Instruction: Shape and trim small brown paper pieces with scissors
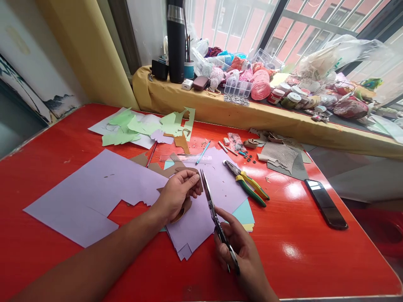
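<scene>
My left hand (181,191) is closed in a pinch on a brown leather piece (200,184), whose narrow edge shows at the fingertips. More curved brown leather (182,212) shows beneath this hand. My right hand (237,247) is closed around the handles of metal scissors (211,205), its index finger stretched along them. The scissors point up and away, their tips just right of the held leather and their blades nearly together. Both hands are above purple sheets (192,237). Whether the blades touch the leather is hard to tell.
On the red table (296,268) lie pliers (248,184), a phone (325,203), a large purple sheet (85,197), green paper scraps (126,126), a blue pen (203,152) and grey leather (280,157). A black bottle (175,46) stands on the crowded window ledge.
</scene>
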`<action>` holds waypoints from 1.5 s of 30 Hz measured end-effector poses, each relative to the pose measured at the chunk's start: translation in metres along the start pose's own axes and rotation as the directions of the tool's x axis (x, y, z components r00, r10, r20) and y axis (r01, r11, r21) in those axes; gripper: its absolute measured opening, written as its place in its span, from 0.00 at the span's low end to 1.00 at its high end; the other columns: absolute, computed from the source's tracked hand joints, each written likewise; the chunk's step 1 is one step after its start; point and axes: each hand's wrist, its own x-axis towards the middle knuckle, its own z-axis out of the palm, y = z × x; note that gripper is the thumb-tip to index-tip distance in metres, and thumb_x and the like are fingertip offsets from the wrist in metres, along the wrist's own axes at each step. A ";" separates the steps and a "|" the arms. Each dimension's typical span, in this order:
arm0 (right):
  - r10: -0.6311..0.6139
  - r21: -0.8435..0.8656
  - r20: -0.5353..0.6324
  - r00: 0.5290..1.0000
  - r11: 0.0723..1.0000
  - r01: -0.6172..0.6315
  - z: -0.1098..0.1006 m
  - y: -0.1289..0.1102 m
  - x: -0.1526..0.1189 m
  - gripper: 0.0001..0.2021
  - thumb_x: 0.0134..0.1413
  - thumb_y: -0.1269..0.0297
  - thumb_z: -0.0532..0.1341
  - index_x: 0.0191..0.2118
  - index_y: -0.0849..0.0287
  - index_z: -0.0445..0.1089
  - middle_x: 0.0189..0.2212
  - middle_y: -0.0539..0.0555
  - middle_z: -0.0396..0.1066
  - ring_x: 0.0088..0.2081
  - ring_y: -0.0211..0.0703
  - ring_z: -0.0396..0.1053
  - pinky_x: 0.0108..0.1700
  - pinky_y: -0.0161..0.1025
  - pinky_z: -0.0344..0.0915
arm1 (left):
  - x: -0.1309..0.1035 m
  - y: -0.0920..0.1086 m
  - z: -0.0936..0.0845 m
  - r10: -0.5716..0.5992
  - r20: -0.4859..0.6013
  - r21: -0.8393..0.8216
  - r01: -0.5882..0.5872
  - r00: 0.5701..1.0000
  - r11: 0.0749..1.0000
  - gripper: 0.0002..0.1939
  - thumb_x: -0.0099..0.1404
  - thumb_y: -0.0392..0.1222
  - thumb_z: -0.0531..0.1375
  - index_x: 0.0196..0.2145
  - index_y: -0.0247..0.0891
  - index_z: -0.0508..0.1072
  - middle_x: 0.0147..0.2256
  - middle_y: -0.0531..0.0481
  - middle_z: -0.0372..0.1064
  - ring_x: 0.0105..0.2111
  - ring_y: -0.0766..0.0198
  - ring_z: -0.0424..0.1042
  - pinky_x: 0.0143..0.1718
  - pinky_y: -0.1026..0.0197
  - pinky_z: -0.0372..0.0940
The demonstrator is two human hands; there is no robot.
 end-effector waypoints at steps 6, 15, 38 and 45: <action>0.017 -0.027 0.005 1.000 0.999 -0.017 0.000 -0.002 0.000 0.38 0.59 0.40 0.74 0.70 0.47 0.68 0.31 0.46 0.62 0.24 0.34 0.55 0.25 0.34 0.55 | 0.001 -0.002 0.000 0.021 -0.011 0.002 -0.021 1.000 1.000 0.21 0.61 0.58 0.73 0.33 0.39 0.74 0.25 0.53 0.74 0.25 0.68 0.70 0.28 0.64 0.63; 0.038 -0.040 -0.012 0.999 0.998 -0.038 0.007 -0.011 -0.001 0.39 0.57 0.36 0.74 0.68 0.46 0.69 0.30 0.45 0.59 0.25 0.33 0.54 0.26 0.33 0.54 | -0.001 -0.008 0.001 0.066 -0.040 0.031 -0.065 0.997 0.997 0.20 0.62 0.58 0.72 0.34 0.39 0.74 0.26 0.53 0.75 0.26 0.66 0.71 0.28 0.63 0.63; -0.031 -0.008 0.010 0.999 0.999 0.031 0.011 -0.003 0.010 0.39 0.53 0.44 0.78 0.67 0.51 0.70 0.31 0.43 0.61 0.26 0.32 0.56 0.27 0.33 0.54 | -0.004 -0.009 0.002 0.114 -0.125 0.201 -0.087 0.986 0.976 0.27 0.58 0.66 0.74 0.38 0.41 0.73 0.26 0.55 0.75 0.25 0.66 0.71 0.25 0.65 0.65; -0.020 -0.083 -0.002 1.000 0.996 0.020 0.001 -0.013 0.011 0.42 0.51 0.45 0.79 0.69 0.49 0.69 0.32 0.43 0.62 0.25 0.33 0.58 0.27 0.34 0.58 | -0.005 -0.004 0.002 -0.012 -0.144 0.258 0.049 0.990 0.965 0.34 0.47 0.73 0.76 0.36 0.43 0.75 0.27 0.54 0.74 0.26 0.65 0.70 0.25 0.66 0.66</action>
